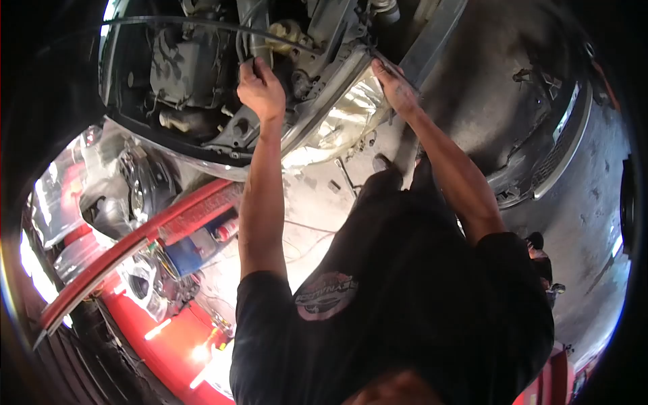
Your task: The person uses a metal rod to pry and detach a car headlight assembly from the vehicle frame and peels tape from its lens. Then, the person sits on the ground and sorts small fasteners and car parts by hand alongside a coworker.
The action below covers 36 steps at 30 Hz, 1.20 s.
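My left hand (261, 89) is closed over the engine bay, its fingers curled together. A small dark piece shows at the fingertips, but I cannot make out what it is. Below and to the right of that hand, a clear-lensed car headlight (347, 115) sits at the front corner of the car. My right hand (397, 86) grips the headlight's upper outer end, thumb on top and the other fingers mostly hidden behind the edge. A thin black rod (202, 24) crosses the engine bay above my left hand.
A dark engine cover (185, 67) fills the bay's left. Below it lies a long red panel (145, 233), with a blue container (182, 255) and plastic-wrapped parts (142, 169) beside it. Another car's front bumper (560, 158) stands at right. Tools lie on the floor near my feet.
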Available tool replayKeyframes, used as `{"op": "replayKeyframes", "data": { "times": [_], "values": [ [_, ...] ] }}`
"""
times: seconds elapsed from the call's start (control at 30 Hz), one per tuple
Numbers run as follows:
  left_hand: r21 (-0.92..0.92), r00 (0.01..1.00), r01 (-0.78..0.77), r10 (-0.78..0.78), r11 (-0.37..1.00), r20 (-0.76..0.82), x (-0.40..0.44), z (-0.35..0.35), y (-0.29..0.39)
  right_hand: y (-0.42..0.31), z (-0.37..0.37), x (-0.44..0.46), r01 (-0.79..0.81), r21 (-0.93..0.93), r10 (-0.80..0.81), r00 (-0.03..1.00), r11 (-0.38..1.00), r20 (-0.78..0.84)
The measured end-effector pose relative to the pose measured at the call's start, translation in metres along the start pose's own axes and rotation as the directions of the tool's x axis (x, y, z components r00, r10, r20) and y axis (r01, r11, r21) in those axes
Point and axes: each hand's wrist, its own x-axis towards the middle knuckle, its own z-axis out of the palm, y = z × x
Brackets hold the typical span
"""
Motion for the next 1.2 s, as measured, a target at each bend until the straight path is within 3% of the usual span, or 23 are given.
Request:
{"op": "replayKeyframes", "data": {
  "times": [0.07, 0.17, 0.3, 0.37, 0.4, 0.43, 0.5, 0.63, 0.7, 0.77, 0.8, 0.9, 0.97, 1.0, 1.03, 1.07, 1.1, 1.13, 1.2],
  "values": [
    [-0.006, 0.999, 0.018, -0.018, 1.0, 0.029, 0.001, -0.002, 0.003, 0.002, 0.0, 0.002, -0.039, -0.102, 0.031, 0.996, 0.994, -0.08],
    [0.004, 1.0, 0.023, -0.023, 1.0, 0.015, 0.001, -0.004, 0.009, -0.019, 0.003, -0.01, -0.039, -0.097, 0.029, 0.994, 0.994, -0.105],
    [-0.072, 0.999, 0.006, -0.009, 0.997, -0.037, 0.001, 0.0, -0.001, -0.022, 0.004, -0.006, -0.108, -0.069, 0.105, 0.993, 0.992, -0.049],
    [-0.028, 0.999, -0.019, 0.018, 0.999, -0.045, 0.0, -0.001, -0.004, 0.002, 0.008, 0.007, -0.06, -0.028, 0.056, 0.992, 0.998, -0.116],
    [-0.025, 0.999, -0.017, 0.016, 1.0, -0.046, -0.001, -0.003, -0.002, 0.001, 0.015, 0.0, -0.04, -0.088, 0.009, 0.944, 0.995, -0.329],
    [-0.032, 0.999, -0.021, 0.02, 0.999, -0.048, -0.006, -0.008, 0.002, -0.002, 0.011, -0.007, -0.035, -0.09, 0.003, 0.942, 0.995, -0.334],
    [-0.105, 1.0, -0.006, 0.005, 0.994, -0.005, -0.002, -0.011, 0.0, -0.006, 0.009, -0.003, 0.052, 0.033, -0.048, 0.992, 0.998, -0.116],
    [-0.199, 0.998, -0.006, -0.007, 0.98, -0.067, 0.003, -0.005, -0.007, -0.006, 0.011, -0.004, 0.067, 0.064, -0.059, 0.991, 0.996, -0.118],
    [-0.234, 0.998, 0.059, -0.06, 0.97, 0.002, 0.002, -0.01, -0.009, 0.014, 0.017, 0.006, 0.023, 0.066, -0.014, 0.991, 0.998, -0.133],
    [-0.231, 0.999, 0.036, -0.04, 0.972, -0.016, 0.005, -0.007, -0.005, 0.018, 0.015, 0.011, 0.108, -0.039, -0.115, 0.947, 0.993, -0.299],
    [-0.232, 0.996, 0.09, -0.088, 0.968, 0.018, 0.003, -0.009, -0.004, 0.02, 0.01, 0.012, 0.114, 0.108, -0.095, 0.982, 0.988, -0.163],
    [-0.27, 0.998, 0.016, -0.034, 0.963, -0.061, 0.004, -0.004, -0.009, 0.025, 0.004, 0.019, 0.014, 0.168, 0.0, 0.997, 0.986, -0.08],
    [-0.309, 0.987, 0.16, -0.148, 0.937, 0.062, 0.001, -0.008, -0.008, 0.0, -0.007, 0.002, 0.072, -0.198, -0.085, 0.995, 0.978, -0.059],
    [-0.468, 0.994, 0.098, -0.111, 0.878, 0.0, -0.002, -0.004, -0.008, -0.012, 0.004, -0.006, 0.248, -0.286, -0.294, 0.946, 0.926, -0.134],
    [-0.493, 0.978, 0.206, -0.196, 0.845, 0.072, -0.013, -0.018, 0.008, 0.0, 0.003, 0.003, 0.211, -0.122, -0.226, 0.965, 0.97, -0.131],
    [-0.494, 0.982, 0.183, -0.177, 0.85, 0.059, -0.03, -0.03, 0.028, -0.022, 0.005, -0.009, 0.055, -0.235, -0.085, 0.989, 0.97, -0.123],
    [-0.469, 0.995, 0.095, -0.079, 0.878, 0.054, -0.057, -0.033, 0.034, -0.023, 0.004, -0.011, 0.075, -0.374, -0.125, 0.986, 0.924, -0.111],
    [-0.403, 0.979, 0.127, -0.049, 0.906, 0.197, -0.092, -0.029, 0.028, 0.001, -0.007, 0.002, 0.06, -0.299, -0.088, 0.993, 0.952, -0.081],
    [-0.342, 0.883, 0.337, -0.168, 0.877, 0.439, -0.153, -0.061, 0.047, 0.015, -0.005, 0.018, 0.049, -0.236, -0.06, 0.997, 0.971, -0.038]
  ]
}}
